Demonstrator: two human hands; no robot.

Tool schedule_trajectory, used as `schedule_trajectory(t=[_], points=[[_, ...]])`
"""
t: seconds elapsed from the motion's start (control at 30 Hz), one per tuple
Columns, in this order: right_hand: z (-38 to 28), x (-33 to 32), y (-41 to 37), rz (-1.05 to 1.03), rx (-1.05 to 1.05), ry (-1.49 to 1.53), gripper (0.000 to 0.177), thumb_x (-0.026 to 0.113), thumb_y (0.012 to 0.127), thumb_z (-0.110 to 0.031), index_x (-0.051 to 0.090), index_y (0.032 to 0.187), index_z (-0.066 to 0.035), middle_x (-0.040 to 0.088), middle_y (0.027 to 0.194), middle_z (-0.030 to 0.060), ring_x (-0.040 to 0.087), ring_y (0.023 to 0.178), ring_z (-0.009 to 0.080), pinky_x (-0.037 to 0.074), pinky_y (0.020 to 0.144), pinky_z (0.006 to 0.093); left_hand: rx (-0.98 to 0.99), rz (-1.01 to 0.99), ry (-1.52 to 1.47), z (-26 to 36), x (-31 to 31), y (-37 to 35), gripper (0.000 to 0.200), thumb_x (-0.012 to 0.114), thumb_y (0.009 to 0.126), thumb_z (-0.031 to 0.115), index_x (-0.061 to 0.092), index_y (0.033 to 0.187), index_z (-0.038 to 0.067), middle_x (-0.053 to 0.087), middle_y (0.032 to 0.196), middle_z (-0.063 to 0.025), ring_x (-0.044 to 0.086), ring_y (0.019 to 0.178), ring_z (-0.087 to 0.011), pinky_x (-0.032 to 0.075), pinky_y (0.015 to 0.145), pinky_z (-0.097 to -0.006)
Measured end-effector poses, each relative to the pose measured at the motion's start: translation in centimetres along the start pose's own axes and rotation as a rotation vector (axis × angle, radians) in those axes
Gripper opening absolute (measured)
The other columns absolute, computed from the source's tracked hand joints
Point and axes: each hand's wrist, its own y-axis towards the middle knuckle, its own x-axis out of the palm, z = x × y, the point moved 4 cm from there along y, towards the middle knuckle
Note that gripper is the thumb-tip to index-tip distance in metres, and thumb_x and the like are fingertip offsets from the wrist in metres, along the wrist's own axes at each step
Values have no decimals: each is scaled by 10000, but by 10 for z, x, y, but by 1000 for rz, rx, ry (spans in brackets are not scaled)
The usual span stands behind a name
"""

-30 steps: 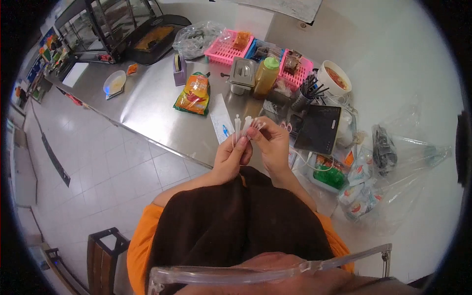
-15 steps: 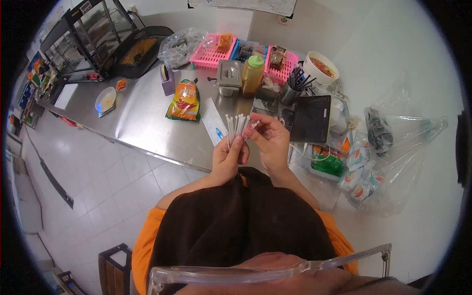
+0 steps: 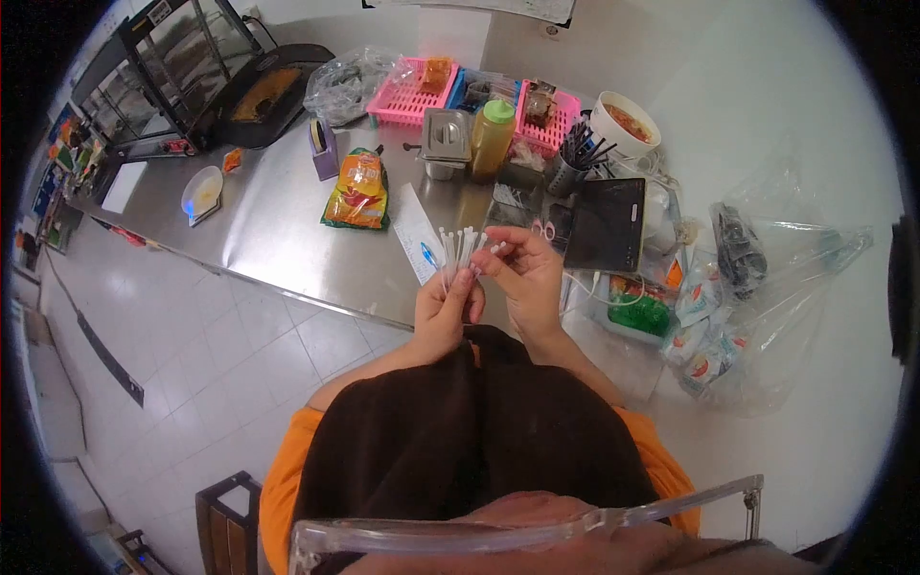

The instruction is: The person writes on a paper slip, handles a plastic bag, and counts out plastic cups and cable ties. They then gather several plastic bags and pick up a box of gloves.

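2 hands in play, both closed on the same thing: 1 bunch of white sticks [image 3: 467, 244] with small knobbed ends, fanned out, too overlapped for an exact count. Left hand [image 3: 441, 311] gripped the lower part between thumb and fingers. Right hand [image 3: 527, 275] pinched at the right side of the bunch, thumb against fingertips, other fingers curled. Bunch was up in front of the body, at the near edge of the steel bench [image 3: 278, 230].

Just beyond: 1 paper slip [image 3: 412, 218] with 1 blue pen [image 3: 428, 255] at its near end, 1 pair of pink-handled scissors [image 3: 546, 230], 1 black tablet-like panel [image 3: 606, 225] right of those.

Further out: 1 yellow-and-green food packet [image 3: 359, 190], 1 purple tape dispenser [image 3: 324, 158], 1 lidded steel container [image 3: 446, 136], 1 green-capped squeeze bottle [image 3: 493, 144] beside it, 1 holder [image 3: 565, 179] of black sticks, uncountable. Back row: 2 pink baskets [image 3: 391, 105], 1 blue basket between them, 1 white bucket [image 3: 606, 134] at the right. Far left: 1 glass-sided display case [image 3: 163, 67].
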Motion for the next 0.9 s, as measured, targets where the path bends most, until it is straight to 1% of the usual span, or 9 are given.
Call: schedule_trajectory(t=[0.1,0.2,0.3,0.4,0.5,0.63,0.73,0.83,0.9], points=[[2,1,-1,-21,22,43,257,651,745,11,572,990,9,569,786,18,536,729,69,428,670,202,-21,-6,-20,-1,-1,-3,248,353,943,234,458,884,17,436,532,-42,378,442,-99,318,434,-218],[7,-1,-2,-52,97,68,189,629,758,8,569,936,-4,564,792,15,533,732,68,425,674,209,-42,4,-38,-1,-2,-5,243,358,941,233,469,918,18,434,532,-43,375,440,-99,308,431,-219],[11,0,-4,-53,90,174,127,614,764,2,550,871,-21,563,793,19,532,736,71,426,689,211,-55,12,-29,0,-3,-7,240,366,937,230,482,939,20,432,530,-44,371,436,-98,300,426,-221],[4,7,-4,-61,31,142,129,624,750,16,522,807,-38,562,794,30,537,746,80,439,685,212,-46,-9,-42,-2,-4,-8,244,376,933,235,490,930,20,432,524,-44,369,428,-99,297,423,-223],[-1,10,-6,-63,-6,63,151,628,743,36,505,779,-45,568,799,46,542,747,91,455,669,215,-31,-44,-14,-2,-5,-10,251,381,930,246,492,918,21,433,514,-43,371,421,-100,296,420,-224],[1,10,-7,-78,-16,98,173,637,742,43,492,771,-46,577,812,61,551,737,92,461,640,209,-40,-33,4,-3,-7,-11,264,372,933,260,484,908,22,434,505,-43,375,416,-100,295,418,-225],[4,8,-7,-71,8,98,167,640,747,38,497,786,-41,583,818,68,564,729,94,461,636,210,-100,39,-8,-2,-8,-13,283,359,938,270,483,920,17,435,506,-46,376,416,-101,296,416,-225],[1,9,-7,-54,22,46,163,638,748,41,502,796,-35,587,812,67,581,738,101,462,631,209,-34,4,-45,0,-6,-13,305,352,941,276,488,969,4,436,507,-46,376,416,-101,296,415,-221],[-3,10,-8,-38,24,34,160,637,748,44,507,804,-31,589,804,66,590,746,106,462,621,208,-19,14,-48,1,-3,-12,314,352,941,272,494,992,-4,441,508,-47,379,416,-98,293,413,-217]])
